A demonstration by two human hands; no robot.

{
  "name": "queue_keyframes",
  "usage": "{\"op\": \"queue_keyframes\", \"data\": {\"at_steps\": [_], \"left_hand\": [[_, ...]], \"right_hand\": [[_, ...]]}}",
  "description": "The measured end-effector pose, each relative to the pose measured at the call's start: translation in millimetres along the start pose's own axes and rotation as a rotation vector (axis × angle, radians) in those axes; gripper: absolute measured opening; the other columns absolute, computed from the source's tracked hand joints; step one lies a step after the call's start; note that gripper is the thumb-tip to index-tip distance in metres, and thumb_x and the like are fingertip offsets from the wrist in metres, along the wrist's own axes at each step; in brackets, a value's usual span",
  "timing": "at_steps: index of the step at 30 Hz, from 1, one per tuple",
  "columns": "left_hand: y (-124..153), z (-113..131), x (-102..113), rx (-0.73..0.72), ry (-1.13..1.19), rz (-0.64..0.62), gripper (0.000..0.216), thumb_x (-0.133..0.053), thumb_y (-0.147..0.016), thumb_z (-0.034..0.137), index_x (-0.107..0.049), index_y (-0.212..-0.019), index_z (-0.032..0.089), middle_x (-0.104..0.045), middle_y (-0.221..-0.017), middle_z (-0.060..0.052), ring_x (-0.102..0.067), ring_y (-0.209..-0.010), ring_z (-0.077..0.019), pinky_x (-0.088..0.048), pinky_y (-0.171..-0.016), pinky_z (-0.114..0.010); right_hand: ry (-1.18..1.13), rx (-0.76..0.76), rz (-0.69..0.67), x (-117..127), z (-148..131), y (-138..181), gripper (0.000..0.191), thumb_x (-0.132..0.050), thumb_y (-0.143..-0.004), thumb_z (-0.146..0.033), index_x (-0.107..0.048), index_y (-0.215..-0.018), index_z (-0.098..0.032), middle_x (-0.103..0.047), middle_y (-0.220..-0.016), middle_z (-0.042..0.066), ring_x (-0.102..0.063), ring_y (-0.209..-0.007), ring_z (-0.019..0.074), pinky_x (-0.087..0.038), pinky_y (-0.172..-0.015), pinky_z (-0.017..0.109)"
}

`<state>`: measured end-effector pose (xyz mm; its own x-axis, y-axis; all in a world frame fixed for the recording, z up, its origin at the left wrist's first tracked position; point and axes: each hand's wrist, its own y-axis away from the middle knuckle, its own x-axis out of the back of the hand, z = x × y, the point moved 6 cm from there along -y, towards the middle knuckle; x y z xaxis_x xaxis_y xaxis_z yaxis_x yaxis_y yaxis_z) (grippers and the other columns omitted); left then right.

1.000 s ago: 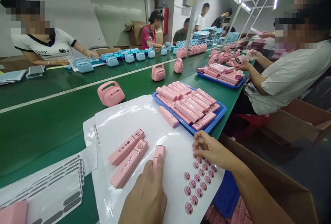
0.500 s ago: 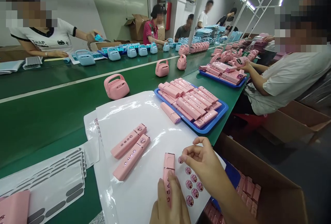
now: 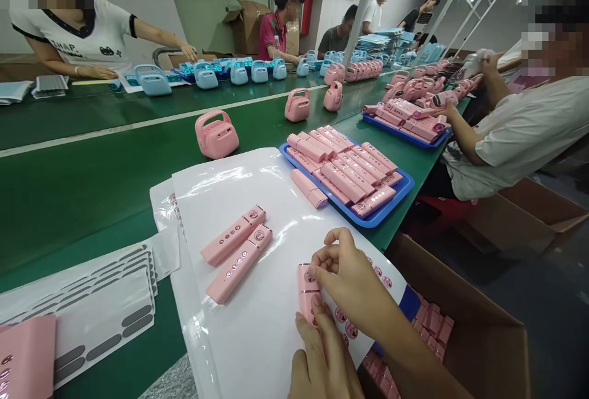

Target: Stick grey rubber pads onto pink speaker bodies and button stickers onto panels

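My left hand (image 3: 322,356) is closed on a pink bar-shaped device (image 3: 306,288) that lies on the white sheet (image 3: 257,337). My right hand (image 3: 347,282) pinches a small round sticker against the device's top end. Round pink stickers (image 3: 350,327) on the sheet show beside and under my right hand. Two more pink devices (image 3: 237,251) lie side by side on the sheet to the left. Another pink device (image 3: 309,188) rests near the blue tray (image 3: 389,205), which is filled with several pink devices.
A pink handled speaker (image 3: 216,135) stands on the green conveyor belt (image 3: 83,178). Sheets of grey strips (image 3: 92,325) lie at the left. A cardboard box (image 3: 464,325) with pink parts sits at the right. Other people work along both sides of the belt.
My right hand lifted a sticker off the sheet and brought it left onto the device's top end. My left hand drew the device nearer to me. The camera tilted down a little.
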<state>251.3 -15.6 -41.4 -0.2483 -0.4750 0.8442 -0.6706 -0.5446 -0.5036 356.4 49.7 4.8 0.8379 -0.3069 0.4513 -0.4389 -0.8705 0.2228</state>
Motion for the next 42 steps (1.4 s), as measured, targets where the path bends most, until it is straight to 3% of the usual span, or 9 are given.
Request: {"op": "queue_keyframes", "data": {"at_steps": [13, 19, 23, 26, 31, 33, 36, 39, 42], "left_hand": [[5, 4, -6, -0.05, -0.018, -0.046, 0.039, -0.039, -0.081, 0.018, -0.065, -0.107, 0.006, -0.067, -0.096, -0.026, -0.064, -0.092, -0.0362, -0.051, -0.046, -0.034], [-5, 2, 5, -0.032, 0.012, -0.011, 0.038, -0.038, -0.078, 0.013, -0.069, -0.099, 0.005, -0.069, -0.091, -0.025, -0.066, -0.086, -0.0358, -0.049, -0.044, -0.033], [-25, -12, 23, -0.102, 0.007, 0.063, 0.032, -0.045, -0.071, 0.004, -0.072, -0.087, 0.007, -0.071, -0.092, -0.018, -0.067, -0.076, -0.0345, -0.046, -0.041, -0.03], [-42, -34, 31, -0.156, -0.037, 0.017, 0.032, -0.048, -0.068, 0.001, -0.071, -0.091, 0.007, -0.07, -0.095, -0.017, -0.066, -0.074, -0.031, -0.047, -0.046, -0.03], [-68, -70, 31, -0.183, -0.076, -0.326, 0.032, -0.041, -0.072, 0.004, -0.071, -0.078, 0.013, -0.068, -0.087, -0.014, -0.061, -0.086, -0.0292, -0.051, -0.068, -0.037], [-79, -76, 31, -0.2, -0.104, -0.46, 0.03, -0.039, -0.074, 0.005, -0.067, -0.07, 0.014, -0.065, -0.077, -0.013, -0.059, -0.085, -0.0299, -0.049, -0.072, -0.042], [-104, -77, 23, -0.208, -0.105, -0.591, 0.02, -0.046, -0.074, 0.01, -0.065, -0.076, 0.014, -0.062, -0.075, -0.013, -0.057, -0.08, -0.0303, -0.046, -0.072, -0.045], [-141, -69, 3, -0.248, 0.02, -0.556, 0.021, -0.056, -0.067, 0.01, -0.061, -0.087, 0.013, -0.059, -0.08, -0.011, -0.054, -0.081, -0.0285, -0.045, -0.068, -0.04], [-179, -60, -23, -0.305, 0.11, -0.407, 0.039, -0.052, -0.069, 0.006, -0.054, -0.108, 0.012, -0.056, -0.105, -0.014, -0.051, -0.093, -0.0283, -0.045, -0.068, -0.036]], "right_hand": [[0.091, 0.039, 0.002, -1, 0, -2, 0.028, -0.05, -0.077, -0.011, -0.033, -0.092, -0.026, -0.06, -0.071, -0.008, -0.058, -0.063, 0.0128, -0.049, -0.058, 0.026], [0.115, 0.053, 0.004, -2, -1, -3, 0.025, -0.052, -0.076, -0.011, -0.034, -0.086, -0.026, -0.057, -0.067, -0.009, -0.056, -0.061, 0.0119, -0.046, -0.053, 0.023], [0.164, 0.121, 0.021, 4, 6, -10, 0.016, -0.053, -0.08, -0.022, -0.037, -0.083, -0.026, -0.053, -0.067, -0.008, -0.054, -0.058, 0.0125, -0.046, -0.052, 0.024], [0.262, 0.197, 0.138, 26, 19, -16, 0.003, -0.044, -0.083, -0.022, -0.045, -0.085, -0.024, -0.056, -0.079, -0.001, -0.056, -0.074, 0.0171, -0.047, -0.069, 0.032], [0.332, 0.159, 0.168, 64, 46, -14, 0.024, -0.045, -0.08, -0.017, -0.052, -0.101, -0.024, -0.06, -0.091, 0.003, -0.055, -0.086, 0.0216, -0.044, -0.077, 0.037], [0.303, 0.136, 0.095, 67, 50, -8, 0.03, -0.048, -0.08, -0.017, -0.048, -0.108, -0.027, -0.062, -0.093, 0.0, -0.058, -0.08, 0.0183, -0.047, -0.071, 0.032], [0.24, 0.113, 0.006, 64, 51, 0, 0.03, -0.05, -0.08, -0.017, -0.047, -0.108, -0.027, -0.064, -0.088, -0.002, -0.059, -0.071, 0.0156, -0.049, -0.063, 0.027], [0.205, 0.104, -0.013, 62, 49, 4, 0.027, -0.05, -0.081, -0.017, -0.047, -0.106, -0.026, -0.064, -0.085, -0.002, -0.06, -0.069, 0.0158, -0.05, -0.059, 0.027], [0.179, 0.105, -0.044, 60, 49, 4, 0.022, -0.049, -0.082, -0.016, -0.047, -0.102, -0.025, -0.062, -0.088, -0.001, -0.058, -0.064, 0.0151, -0.049, -0.053, 0.026]]}}
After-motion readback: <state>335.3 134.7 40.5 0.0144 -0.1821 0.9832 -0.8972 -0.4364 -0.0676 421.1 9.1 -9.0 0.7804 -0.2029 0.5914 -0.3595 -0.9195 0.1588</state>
